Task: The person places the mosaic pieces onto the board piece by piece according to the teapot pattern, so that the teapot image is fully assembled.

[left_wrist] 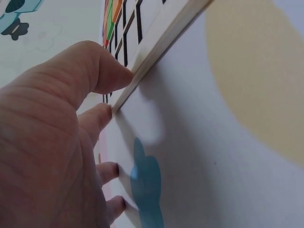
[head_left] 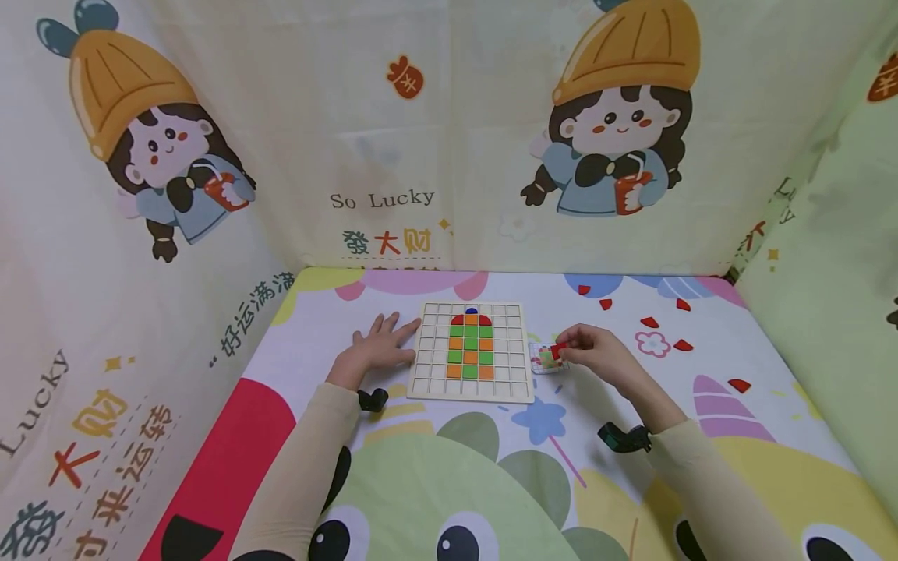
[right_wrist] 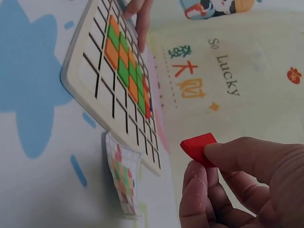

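One red piece pinched between thumb and fingertips of the right hand, near the picture card, just right of the grid board. Left hand has fingers spread, grasping nothing — thumb and a fingertip touch the board's left edge. Piece looks light, stiff, maybe slick: pinch it by the edges, gently. Board likely rigid, best steadied at the rim — card looks thin and bendy. Six loose red pieces lie farther right.

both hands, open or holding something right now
Left hand: open, touching the edge of the grid board.
Right hand: closed, pinching a red piece.
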The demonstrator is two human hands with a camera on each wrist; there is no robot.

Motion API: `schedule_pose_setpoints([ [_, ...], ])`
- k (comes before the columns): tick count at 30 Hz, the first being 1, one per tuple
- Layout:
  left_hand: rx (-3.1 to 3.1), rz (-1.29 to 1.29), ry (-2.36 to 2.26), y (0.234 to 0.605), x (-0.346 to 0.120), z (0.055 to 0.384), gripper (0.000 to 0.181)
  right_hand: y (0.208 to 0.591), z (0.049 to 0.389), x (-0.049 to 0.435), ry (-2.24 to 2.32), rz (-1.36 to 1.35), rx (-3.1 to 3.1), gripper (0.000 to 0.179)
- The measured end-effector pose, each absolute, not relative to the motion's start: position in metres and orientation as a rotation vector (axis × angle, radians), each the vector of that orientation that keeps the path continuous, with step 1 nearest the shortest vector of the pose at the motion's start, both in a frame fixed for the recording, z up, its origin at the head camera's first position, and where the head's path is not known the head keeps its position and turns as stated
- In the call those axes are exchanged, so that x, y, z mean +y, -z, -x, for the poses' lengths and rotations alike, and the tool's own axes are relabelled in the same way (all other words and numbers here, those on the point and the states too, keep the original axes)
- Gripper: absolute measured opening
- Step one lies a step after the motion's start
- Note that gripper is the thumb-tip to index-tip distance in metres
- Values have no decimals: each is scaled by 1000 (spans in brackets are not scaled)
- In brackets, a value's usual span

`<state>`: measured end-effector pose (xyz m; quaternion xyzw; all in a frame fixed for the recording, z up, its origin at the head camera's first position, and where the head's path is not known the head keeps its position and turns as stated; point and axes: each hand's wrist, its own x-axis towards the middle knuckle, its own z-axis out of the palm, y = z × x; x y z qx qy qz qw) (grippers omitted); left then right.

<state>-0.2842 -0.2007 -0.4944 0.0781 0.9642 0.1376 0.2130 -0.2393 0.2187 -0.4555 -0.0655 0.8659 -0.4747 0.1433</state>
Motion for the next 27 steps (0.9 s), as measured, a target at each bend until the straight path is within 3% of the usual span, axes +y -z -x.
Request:
schedule_pose_setpoints([
  [6, 2675, -218, -375, 494, -201, 284, 78, 456, 244, 206, 1358, 221, 2486, 31],
  [14, 2673, -217, -400, 492, -200, 284, 78, 461, 248, 188, 1418, 196, 2415, 44],
  [27, 2678, -220, -372, 493, -200, 284, 77, 485, 256, 152, 1266, 244, 2557, 10],
])
